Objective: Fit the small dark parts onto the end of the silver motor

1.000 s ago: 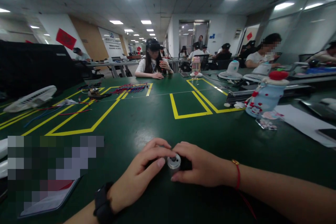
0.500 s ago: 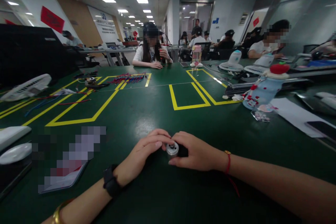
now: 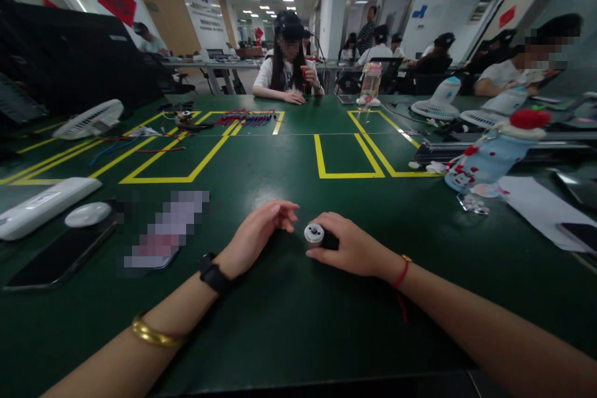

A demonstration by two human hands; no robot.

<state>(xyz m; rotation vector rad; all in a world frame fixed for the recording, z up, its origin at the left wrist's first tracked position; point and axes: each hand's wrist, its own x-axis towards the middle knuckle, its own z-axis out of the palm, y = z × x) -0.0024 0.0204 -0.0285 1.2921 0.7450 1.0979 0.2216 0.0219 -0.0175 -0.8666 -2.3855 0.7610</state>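
Note:
A small metal cylinder [image 3: 314, 235] with a silver, holed top and a dark body stands upright on the green table [image 3: 261, 336]. My right hand [image 3: 349, 244] is wrapped round it from the right, thumb in front and fingers behind. To the left of the cylinder is my left hand [image 3: 263, 233], its fingers apart and slightly curled, touching nothing. A gap separates its fingertips from the metal top. A black watch band is on my left wrist, a red string on my right.
Left are a phone [image 3: 60, 252], a white mouse [image 3: 87, 214] and a white device [image 3: 49, 205]. Wires [image 3: 247, 117] lie farther back. A blue bottle [image 3: 494, 152] and paper [image 3: 541, 211] are on the right. A person [image 3: 286, 62] sits opposite.
My left hand has come off the cylinder's top and moved left, its fingers spreading. My right hand keeps its grip on the cylinder. The head view has shifted.

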